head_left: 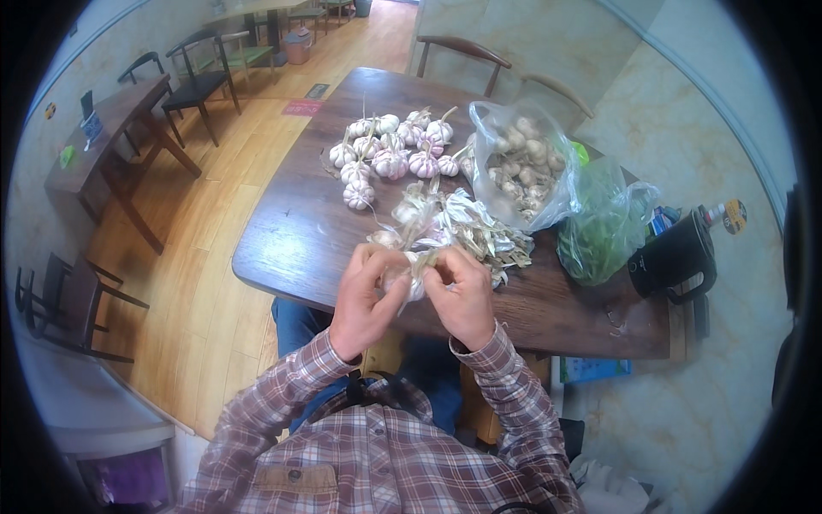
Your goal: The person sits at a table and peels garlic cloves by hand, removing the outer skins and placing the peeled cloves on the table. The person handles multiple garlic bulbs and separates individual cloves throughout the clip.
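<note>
Nearest: plaid sleeves and forearms entering from the lower edge, over blue trousers. Left hand (366,295) and right hand (462,291): raised together above the near edge of the table (282,240), fingers of both curled onto one garlic bulb (409,278) held between them; dry stalk and loose skin stick out between the thumbs. Table: dark wood, rounded corners, standing on a light wood floor. Just beyond the hands: a heap of husks (467,227), pale papery skins and dried stems, with a bulb or two mixed in. Farther, centre: a cluster of bulbs (390,150), white with purple streaks, stems trimmed short, lying loose on the tabletop. Right of the cluster: a clear bag (522,163), open at the top, filled with more garlic. Near right of that, touching it: a green bag (599,227) holding leafy greens. Right end of the table: a black kettle (676,257) with a handle facing near. Far side: two wooden chairs (467,53) against a pale wall. Far left: a second table (103,141) with dark chairs around it.
</note>
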`<state>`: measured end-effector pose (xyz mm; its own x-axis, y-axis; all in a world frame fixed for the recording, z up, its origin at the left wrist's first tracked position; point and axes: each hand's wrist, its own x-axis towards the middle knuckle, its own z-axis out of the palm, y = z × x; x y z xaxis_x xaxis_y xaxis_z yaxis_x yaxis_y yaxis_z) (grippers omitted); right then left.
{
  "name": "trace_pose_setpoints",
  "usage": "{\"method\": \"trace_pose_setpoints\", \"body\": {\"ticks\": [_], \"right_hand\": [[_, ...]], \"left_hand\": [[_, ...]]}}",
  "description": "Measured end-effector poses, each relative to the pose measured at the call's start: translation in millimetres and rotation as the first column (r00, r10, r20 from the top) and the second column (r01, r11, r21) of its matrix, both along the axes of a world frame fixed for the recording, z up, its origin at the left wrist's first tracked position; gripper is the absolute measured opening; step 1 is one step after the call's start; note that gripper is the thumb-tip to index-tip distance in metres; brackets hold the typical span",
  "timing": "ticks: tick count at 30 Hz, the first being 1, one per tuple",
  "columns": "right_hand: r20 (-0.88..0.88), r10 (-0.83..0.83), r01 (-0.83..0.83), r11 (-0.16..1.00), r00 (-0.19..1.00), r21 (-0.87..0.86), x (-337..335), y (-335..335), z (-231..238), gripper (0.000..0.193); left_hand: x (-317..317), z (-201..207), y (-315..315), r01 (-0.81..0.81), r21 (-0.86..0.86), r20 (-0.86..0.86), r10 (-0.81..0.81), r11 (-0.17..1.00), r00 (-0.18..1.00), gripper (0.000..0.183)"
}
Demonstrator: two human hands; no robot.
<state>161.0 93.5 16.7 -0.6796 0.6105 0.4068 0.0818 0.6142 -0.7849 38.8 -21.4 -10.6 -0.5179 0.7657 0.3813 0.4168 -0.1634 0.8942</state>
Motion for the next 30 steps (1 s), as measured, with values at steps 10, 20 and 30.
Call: {"method": "trace_pose_setpoints", "body": {"ticks": [10, 20, 30], "right_hand": [[-0.01, 0.046, -0.043, 0.977, 0.999, 0.21, -3.7, -2.5, -3.8, 0.006], [-0.043, 0.024, -0.015, 0.978, 0.999, 0.209, -4.3, -5.0, 1.7, 0.008], [0.021, 0.161, -0.162, 0.96, 0.987, 0.228, 3.0, -3.0, 9.2, 0.006]], "left_hand": [[-11.8, 7.0, 5.6, 0.036, 0.089, -0.206, -0.017, 0.995, 0.978, 0.011], [-11.3, 14.2, 5.4, 0.076, 0.135, -0.366, -0.021, 0.988, 0.93, 0.011], [-24.6, 16.8, 3.8, 0.216, 0.03, -0.41, -0.185, 0.976, 0.893, 0.01]]}}
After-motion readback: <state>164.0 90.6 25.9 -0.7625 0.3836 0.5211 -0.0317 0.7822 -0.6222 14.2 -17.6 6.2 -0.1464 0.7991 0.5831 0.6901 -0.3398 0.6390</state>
